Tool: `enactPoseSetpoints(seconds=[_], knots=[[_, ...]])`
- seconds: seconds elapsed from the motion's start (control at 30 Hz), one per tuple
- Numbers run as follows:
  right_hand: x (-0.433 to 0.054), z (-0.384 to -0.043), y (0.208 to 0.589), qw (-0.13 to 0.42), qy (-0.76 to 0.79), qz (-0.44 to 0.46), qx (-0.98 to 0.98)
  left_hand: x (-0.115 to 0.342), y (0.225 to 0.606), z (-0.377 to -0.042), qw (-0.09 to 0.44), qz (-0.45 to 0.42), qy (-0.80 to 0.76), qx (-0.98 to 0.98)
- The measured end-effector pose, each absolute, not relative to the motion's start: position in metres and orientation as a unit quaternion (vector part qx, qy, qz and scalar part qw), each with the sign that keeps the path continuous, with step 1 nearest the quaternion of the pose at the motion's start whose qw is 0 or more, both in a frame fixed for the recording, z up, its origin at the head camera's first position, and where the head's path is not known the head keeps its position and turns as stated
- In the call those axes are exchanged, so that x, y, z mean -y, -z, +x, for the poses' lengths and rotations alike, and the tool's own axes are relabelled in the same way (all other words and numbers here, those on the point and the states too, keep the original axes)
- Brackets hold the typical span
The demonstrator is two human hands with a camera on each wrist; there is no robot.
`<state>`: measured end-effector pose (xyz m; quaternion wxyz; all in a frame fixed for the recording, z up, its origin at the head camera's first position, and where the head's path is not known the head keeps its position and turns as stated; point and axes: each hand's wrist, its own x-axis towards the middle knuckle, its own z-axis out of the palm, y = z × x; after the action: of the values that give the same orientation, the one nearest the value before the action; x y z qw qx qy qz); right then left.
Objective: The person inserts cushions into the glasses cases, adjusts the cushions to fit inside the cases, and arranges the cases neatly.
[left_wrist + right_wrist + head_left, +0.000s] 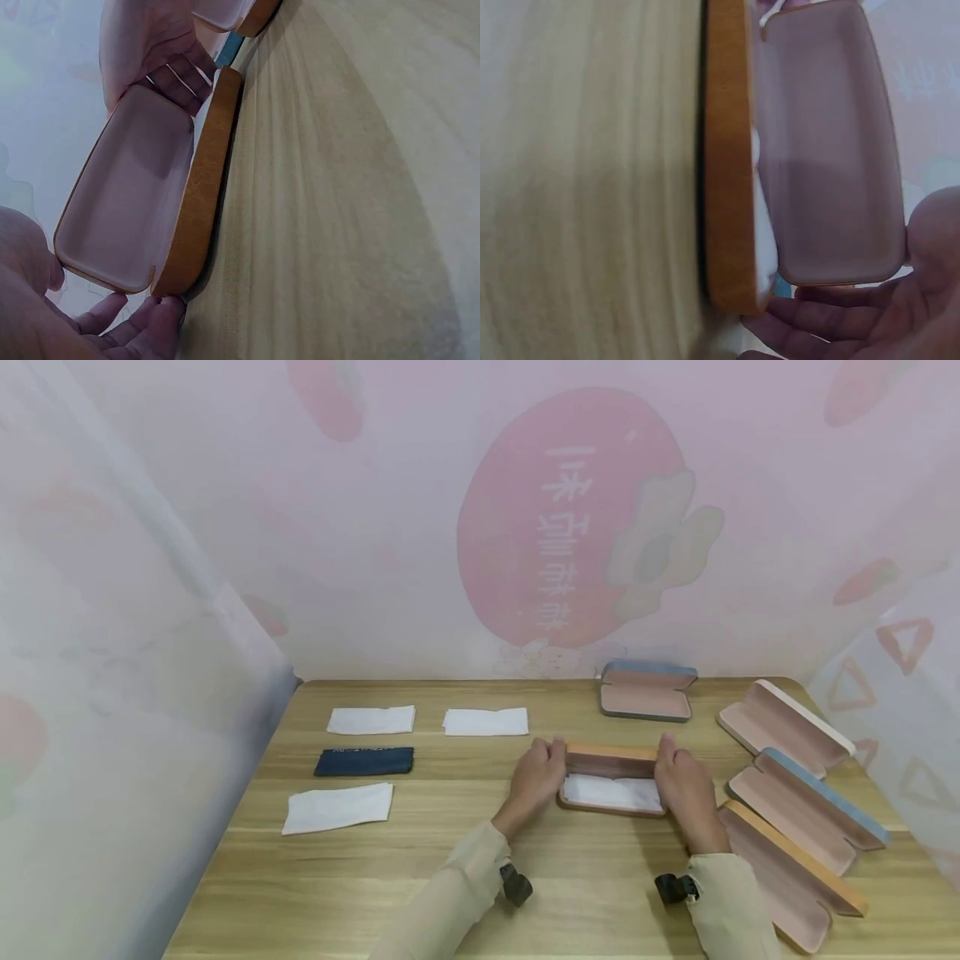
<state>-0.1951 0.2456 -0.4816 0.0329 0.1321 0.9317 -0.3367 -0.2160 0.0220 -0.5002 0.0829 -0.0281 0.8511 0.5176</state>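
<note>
Left of my left hand (537, 775), three folded white cloths (336, 810) and a folded dark blue cloth (364, 762) lie spaced apart, presumably to stay separate. That hand grips one end of an open, pink-lined, orange-brown hinged case (611, 750), my right hand (686, 785) the other, likely steadying base and raised lid together; between them, a white cloth liner (611, 791) lies lengthwise inside, suiting its long shape. Beyond my right hand sits an open blue-grey case (645, 700); rightward, three more open cases (810, 806) slant, perhaps for reach.
</note>
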Motion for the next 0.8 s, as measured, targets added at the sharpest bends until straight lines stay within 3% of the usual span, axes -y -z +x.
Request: enactPoseSetpoints(seconds=[0.8], knots=[[-0.256, -0.195, 0.471, 0.093, 0.365, 0.127, -0.918, -0.012, 0.501, -0.212, 0.112, 0.017, -0.557, -0.823]])
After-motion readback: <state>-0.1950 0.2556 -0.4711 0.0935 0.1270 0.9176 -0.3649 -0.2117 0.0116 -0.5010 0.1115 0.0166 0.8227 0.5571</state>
